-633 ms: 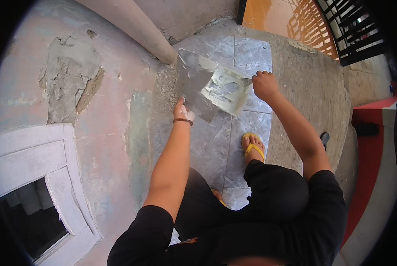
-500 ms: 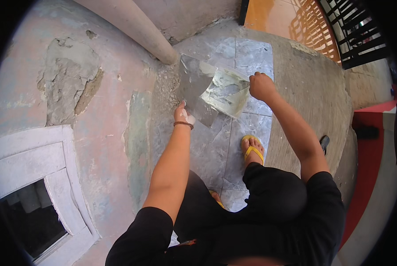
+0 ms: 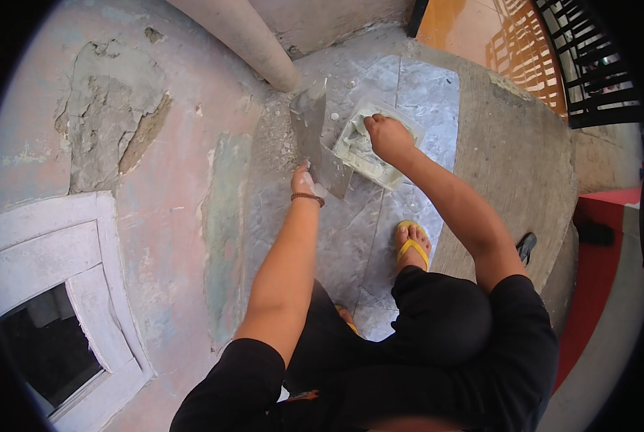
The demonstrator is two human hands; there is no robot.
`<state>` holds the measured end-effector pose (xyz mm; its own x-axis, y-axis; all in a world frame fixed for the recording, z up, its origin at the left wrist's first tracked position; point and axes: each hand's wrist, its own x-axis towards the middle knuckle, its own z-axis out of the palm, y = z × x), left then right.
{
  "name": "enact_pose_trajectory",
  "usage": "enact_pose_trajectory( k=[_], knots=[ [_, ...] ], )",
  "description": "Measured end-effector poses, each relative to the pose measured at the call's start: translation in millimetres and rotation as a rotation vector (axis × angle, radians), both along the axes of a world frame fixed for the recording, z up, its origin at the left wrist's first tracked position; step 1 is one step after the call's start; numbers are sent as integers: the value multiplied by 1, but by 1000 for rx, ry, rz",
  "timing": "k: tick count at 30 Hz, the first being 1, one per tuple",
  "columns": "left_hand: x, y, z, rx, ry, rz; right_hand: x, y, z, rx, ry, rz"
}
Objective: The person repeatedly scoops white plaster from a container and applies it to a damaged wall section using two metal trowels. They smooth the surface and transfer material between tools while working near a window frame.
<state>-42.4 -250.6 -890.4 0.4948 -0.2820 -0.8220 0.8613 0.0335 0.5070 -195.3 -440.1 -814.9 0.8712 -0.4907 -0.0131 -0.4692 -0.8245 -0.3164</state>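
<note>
My left hand (image 3: 304,180), smeared with white paste, grips the near edge of a thin, grey, rectangular metal sheet (image 3: 310,128). The sheet is tilted, and its surface looks slightly bent. To its right, a square whitish plastic tub (image 3: 371,171) holds pale putty (image 3: 356,138), with more smeared along its walls. My right hand (image 3: 391,138) is closed in a fist above the tub, knuckles up. Whatever its fingers grip is hidden beneath the hand. The tub is over grey marbled tiles (image 3: 336,237).
On the left rises a worn pink wall (image 3: 171,237) with a rough bare patch (image 3: 113,108) and a white-framed window (image 3: 41,252). A thick pipe (image 3: 243,39) slants down near the sheet. My foot in a yellow flip-flop (image 3: 413,248) stands below the tub. A dark slipper (image 3: 526,247) lies right.
My right hand has moved left, from the tub's right edge to over its inside. The metal sheet has turned more edge-on and no longer overlaps the tub as much.
</note>
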Motion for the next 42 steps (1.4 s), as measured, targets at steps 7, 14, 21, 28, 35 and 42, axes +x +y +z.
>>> enact_pose_trajectory(
  k=[7,14,21,28,35,42],
  knots=[
    [-5,-1,14,-155,94,2,-36,32,5,200,-133,125],
    [-4,5,-2,-89,-34,-137,-23,42,4,146,-295,224],
    [14,4,-12,-222,7,-249,-43,38,10,158,14,257],
    [14,-1,-10,-324,60,-268,-66,61,15,269,135,264],
    [49,2,20,-74,-600,-426,-97,27,10,79,-384,-92],
    [41,4,23,-150,-384,-287,-76,33,0,40,-136,50]
  ],
)
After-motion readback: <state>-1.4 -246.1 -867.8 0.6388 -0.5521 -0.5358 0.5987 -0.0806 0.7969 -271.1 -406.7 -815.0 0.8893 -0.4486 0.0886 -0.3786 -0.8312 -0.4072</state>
